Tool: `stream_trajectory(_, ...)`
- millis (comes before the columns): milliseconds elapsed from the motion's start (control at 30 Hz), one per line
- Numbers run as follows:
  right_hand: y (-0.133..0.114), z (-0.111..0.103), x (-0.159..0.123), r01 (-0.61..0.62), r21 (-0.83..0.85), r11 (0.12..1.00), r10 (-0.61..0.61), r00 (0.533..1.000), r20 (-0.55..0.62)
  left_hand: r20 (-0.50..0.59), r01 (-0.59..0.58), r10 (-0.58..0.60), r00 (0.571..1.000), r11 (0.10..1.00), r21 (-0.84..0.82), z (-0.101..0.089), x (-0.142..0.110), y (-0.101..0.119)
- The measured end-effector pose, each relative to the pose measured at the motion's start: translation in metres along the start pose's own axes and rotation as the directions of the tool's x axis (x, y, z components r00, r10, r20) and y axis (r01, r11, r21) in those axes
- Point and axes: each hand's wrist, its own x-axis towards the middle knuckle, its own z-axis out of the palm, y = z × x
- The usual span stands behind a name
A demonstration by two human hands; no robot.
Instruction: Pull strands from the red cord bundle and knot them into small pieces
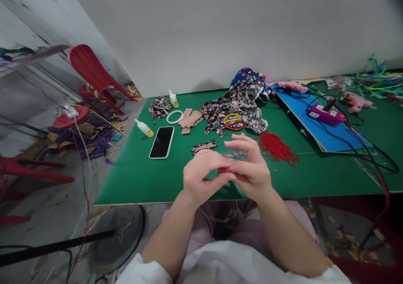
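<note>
My left hand (203, 175) and my right hand (250, 166) meet above the near edge of the green table (138, 174). Both are curled, their fingertips pinched together around something small that I cannot make out. Just beyond the fingers lies a thin loop of red thread (238, 153). A tangled pile of red cord (277, 147) sits to the right of it. A small strip of patterned fabric (204, 146) lies to the left of the hands.
A phone (161, 142), two glue bottles (144, 128), a white ring (174, 117), cardboard pieces (189, 119), patterned fabric (239, 105) and scissors (233, 124) lie further back. A blue board (330, 137) with a purple device (325, 115) and cables is right. Red chairs (91, 72) stand left.
</note>
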Motion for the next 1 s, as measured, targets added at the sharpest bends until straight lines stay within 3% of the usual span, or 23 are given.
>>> stream_trajectory(133, 0.006, 0.003, 0.001, -0.096, 0.080, 0.992, 0.096, 0.995, -0.002, 0.013, 0.173, -0.173, 0.985, 0.982, -0.079, -0.001, -0.010, -0.008)
stream_trajectory(267, 0.013, 0.005, 0.000, -0.229, 0.158, 0.960, 0.233, 0.973, -0.004, 0.028, 0.364, -0.364, 0.931, 0.920, -0.147, -0.001, -0.017, -0.014)
stream_trajectory(400, 0.019, 0.007, -0.002, -0.360, 0.172, 0.917, 0.366, 0.931, -0.003, 0.058, 0.576, -0.588, 0.807, 0.761, -0.298, 0.008, -0.017, -0.019)
stream_trajectory(533, 0.023, 0.008, -0.003, -0.423, 0.170, 0.890, 0.431, 0.902, -0.010, 0.136, 0.679, -0.736, 0.663, 0.516, -0.522, 0.021, -0.019, -0.023)
stream_trajectory(633, 0.025, 0.009, -0.003, -0.444, 0.196, 0.874, 0.458, 0.889, -0.030, 0.215, 0.705, -0.772, 0.599, 0.381, -0.598, 0.025, -0.019, -0.023)
stream_trajectory(700, 0.026, 0.010, -0.003, -0.464, 0.206, 0.861, 0.482, 0.875, -0.045, 0.207, 0.734, -0.793, 0.573, 0.385, -0.559, 0.026, -0.017, -0.022)
stream_trajectory(767, 0.028, 0.011, -0.003, -0.479, 0.222, 0.849, 0.501, 0.864, -0.054, 0.129, 0.741, -0.790, 0.600, 0.488, -0.461, 0.026, -0.015, -0.021)
stream_trajectory(900, 0.030, 0.012, -0.004, -0.507, 0.244, 0.827, 0.530, 0.847, -0.036, 0.006, 0.624, -0.631, 0.776, 0.765, -0.158, 0.024, -0.010, -0.021)
stream_trajectory(1000, 0.028, 0.013, -0.003, -0.535, 0.236, 0.811, 0.548, 0.836, 0.010, -0.009, 0.502, -0.502, 0.865, 0.864, 0.016, 0.021, -0.011, -0.021)
